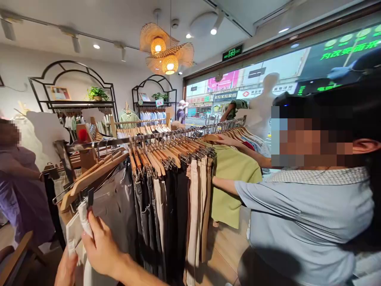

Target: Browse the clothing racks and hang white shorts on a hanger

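Note:
White trousers (75,228) are held up by their waistband at the lower left. My right hand (102,246) pinches the waistband close to a dark clip (90,197). Lower down, my left hand (67,269) grips the waistband's other end, and its fingers are partly cut off by the frame edge. Just above the trousers is a wooden hanger (95,172) at the rack's near end; whether the clip belongs to it I cannot tell. Grey trousers (114,206) hang right behind my right hand.
A metal rail (119,141) carries several wooden clip hangers with dark and beige trousers (193,214). To the right, a person in a light blue top (303,214) handles a green shirt (230,174) on the rail. Another person in purple (24,186) stands at left.

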Action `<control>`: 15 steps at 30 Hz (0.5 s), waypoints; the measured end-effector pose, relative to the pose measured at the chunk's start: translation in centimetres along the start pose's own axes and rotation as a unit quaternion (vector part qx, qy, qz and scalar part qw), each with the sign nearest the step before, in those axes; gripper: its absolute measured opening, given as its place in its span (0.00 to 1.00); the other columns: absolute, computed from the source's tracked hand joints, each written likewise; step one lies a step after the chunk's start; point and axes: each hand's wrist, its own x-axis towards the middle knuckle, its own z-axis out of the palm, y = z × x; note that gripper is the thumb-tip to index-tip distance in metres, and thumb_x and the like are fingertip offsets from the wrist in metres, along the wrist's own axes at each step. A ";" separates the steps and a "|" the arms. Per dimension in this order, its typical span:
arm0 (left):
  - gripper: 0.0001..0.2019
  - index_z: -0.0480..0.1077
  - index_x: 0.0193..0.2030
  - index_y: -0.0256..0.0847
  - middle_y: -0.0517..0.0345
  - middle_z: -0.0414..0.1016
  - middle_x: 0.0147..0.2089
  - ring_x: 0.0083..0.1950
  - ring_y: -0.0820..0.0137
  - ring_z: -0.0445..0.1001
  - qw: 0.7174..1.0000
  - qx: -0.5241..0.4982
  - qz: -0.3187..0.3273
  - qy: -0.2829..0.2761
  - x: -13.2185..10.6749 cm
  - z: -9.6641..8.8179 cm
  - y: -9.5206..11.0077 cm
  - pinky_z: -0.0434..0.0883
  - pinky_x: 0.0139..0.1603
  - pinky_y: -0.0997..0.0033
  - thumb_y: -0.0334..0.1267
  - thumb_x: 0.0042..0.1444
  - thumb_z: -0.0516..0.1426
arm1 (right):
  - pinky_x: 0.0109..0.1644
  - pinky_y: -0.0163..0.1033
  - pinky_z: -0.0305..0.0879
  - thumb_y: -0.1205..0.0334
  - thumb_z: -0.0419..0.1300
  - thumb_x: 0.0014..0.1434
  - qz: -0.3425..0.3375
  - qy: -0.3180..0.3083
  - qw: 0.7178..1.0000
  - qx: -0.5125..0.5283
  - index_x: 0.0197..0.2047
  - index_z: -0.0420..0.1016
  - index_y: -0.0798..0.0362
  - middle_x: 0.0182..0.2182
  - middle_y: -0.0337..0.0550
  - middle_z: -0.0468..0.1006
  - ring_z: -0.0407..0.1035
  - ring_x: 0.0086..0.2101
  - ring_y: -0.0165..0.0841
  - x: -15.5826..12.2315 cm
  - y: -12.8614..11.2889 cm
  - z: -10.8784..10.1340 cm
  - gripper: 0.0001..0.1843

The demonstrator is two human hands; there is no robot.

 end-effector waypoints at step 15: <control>0.33 0.51 0.71 0.43 0.43 0.69 0.63 0.61 0.61 0.72 0.991 0.061 0.085 0.078 -3.6 1.4 6.2 0.71 0.58 0.63 0.47 0.61 0.54 | 0.54 0.52 0.70 0.55 0.56 0.65 0.070 0.390 0.911 -0.115 0.63 0.65 0.53 0.54 0.56 0.67 0.68 0.51 0.40 -3.6 4.0 -6.3 0.25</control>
